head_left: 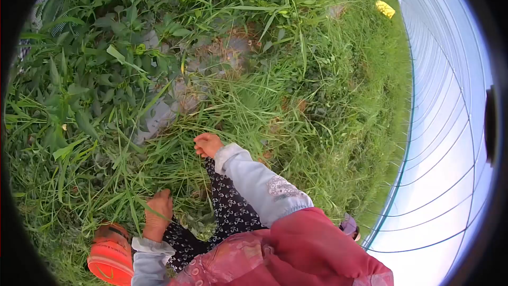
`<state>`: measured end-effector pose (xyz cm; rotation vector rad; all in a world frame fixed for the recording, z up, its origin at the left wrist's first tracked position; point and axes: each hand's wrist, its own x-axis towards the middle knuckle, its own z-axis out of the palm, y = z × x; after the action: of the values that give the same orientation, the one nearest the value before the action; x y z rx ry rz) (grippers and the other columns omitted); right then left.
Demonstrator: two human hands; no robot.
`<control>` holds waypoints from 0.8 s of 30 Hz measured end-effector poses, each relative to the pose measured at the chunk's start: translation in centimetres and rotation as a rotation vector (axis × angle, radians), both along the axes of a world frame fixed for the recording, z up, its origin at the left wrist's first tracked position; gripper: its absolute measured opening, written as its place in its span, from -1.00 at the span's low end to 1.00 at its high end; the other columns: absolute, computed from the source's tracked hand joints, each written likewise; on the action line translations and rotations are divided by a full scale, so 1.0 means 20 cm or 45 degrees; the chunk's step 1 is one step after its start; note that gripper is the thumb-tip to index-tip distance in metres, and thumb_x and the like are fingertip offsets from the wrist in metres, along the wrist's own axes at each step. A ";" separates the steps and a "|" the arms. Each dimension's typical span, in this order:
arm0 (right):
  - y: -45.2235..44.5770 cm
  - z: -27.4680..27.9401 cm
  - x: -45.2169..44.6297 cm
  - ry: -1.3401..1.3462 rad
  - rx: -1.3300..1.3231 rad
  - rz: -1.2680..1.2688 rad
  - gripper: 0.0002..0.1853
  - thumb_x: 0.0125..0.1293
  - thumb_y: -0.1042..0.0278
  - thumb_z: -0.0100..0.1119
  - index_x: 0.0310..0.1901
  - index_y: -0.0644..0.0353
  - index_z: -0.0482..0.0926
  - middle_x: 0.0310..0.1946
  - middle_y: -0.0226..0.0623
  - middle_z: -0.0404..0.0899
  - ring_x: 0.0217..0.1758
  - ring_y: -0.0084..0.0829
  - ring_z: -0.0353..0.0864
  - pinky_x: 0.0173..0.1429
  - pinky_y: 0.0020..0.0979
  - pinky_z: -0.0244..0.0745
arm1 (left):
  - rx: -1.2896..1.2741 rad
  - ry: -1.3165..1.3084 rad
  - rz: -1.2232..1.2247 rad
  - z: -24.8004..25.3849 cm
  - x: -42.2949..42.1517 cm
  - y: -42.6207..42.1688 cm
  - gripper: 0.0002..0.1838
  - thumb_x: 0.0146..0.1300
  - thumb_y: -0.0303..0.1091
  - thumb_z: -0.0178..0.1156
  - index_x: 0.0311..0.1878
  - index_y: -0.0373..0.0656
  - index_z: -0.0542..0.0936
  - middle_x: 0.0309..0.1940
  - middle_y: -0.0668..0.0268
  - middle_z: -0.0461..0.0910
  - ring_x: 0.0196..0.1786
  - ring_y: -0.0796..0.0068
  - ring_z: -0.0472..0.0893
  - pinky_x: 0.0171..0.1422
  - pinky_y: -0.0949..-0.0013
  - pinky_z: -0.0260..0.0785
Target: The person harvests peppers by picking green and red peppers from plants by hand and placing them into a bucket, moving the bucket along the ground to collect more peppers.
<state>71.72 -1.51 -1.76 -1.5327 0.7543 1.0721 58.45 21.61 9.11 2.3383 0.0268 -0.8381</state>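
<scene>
My right hand [208, 144] is out in front of me above flattened grass, its fingers curled in and nothing visible in them. Lower and to the left, my left hand [159, 211] is closed among long grass blades [138, 201]. One blade crosses over that hand, and the fingertips are mostly hidden. Right beside my left wrist is an orange-red bucket [111, 257] with dark lettering, tilted in the grass. Both forearms wear pale grey-blue sleeves [264, 180].
Leafy green plants [79, 95] grow at the left. Grey sheeting [159, 116] shows through dry clippings ahead. Far off lies a yellow object [385, 9]. A curved, ribbed plastic tunnel wall [439, 143] runs along the right. Part of another person [349, 226] shows behind my right shoulder.
</scene>
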 end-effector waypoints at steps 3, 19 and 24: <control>-0.25 -0.17 0.32 -0.088 -0.052 -0.089 -0.81 0.21 0.41 0.05 -0.14 0.20 0.49 -0.43 -0.33 0.57 -0.52 -0.57 0.53 -0.50 -0.51 0.42 | -0.045 0.053 0.002 -0.21 0.31 -0.30 -0.80 0.08 -0.41 0.13 -0.18 -0.16 0.49 -0.32 0.07 0.54 -0.31 0.02 0.55 -0.25 0.10 0.41; -1.78 -0.96 1.82 -1.057 -1.322 0.597 -0.74 0.17 0.30 0.04 -0.13 0.18 0.55 -0.26 -0.02 0.58 -0.17 -0.02 0.54 -0.07 -0.21 0.42 | 0.165 -0.266 0.181 -1.60 1.36 -0.74 -0.69 0.08 -0.46 0.11 -0.06 -0.19 0.42 -0.14 0.13 0.46 -0.11 0.08 0.50 -0.11 0.12 0.41; -1.99 -0.95 1.81 -1.014 -1.299 0.846 -0.76 0.21 0.37 0.02 -0.12 0.24 0.54 -0.26 -0.11 0.58 -0.20 -0.15 0.54 -0.09 -0.28 0.42 | 0.404 0.091 0.177 -1.83 1.32 -0.60 -0.44 0.00 -0.34 0.24 0.11 -0.19 0.31 -0.02 0.05 0.42 0.01 0.06 0.47 0.06 0.18 0.39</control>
<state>107.90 -41.39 -20.74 -2.9623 0.1694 0.3483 84.86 9.71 -27.48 2.5614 0.3732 -0.9011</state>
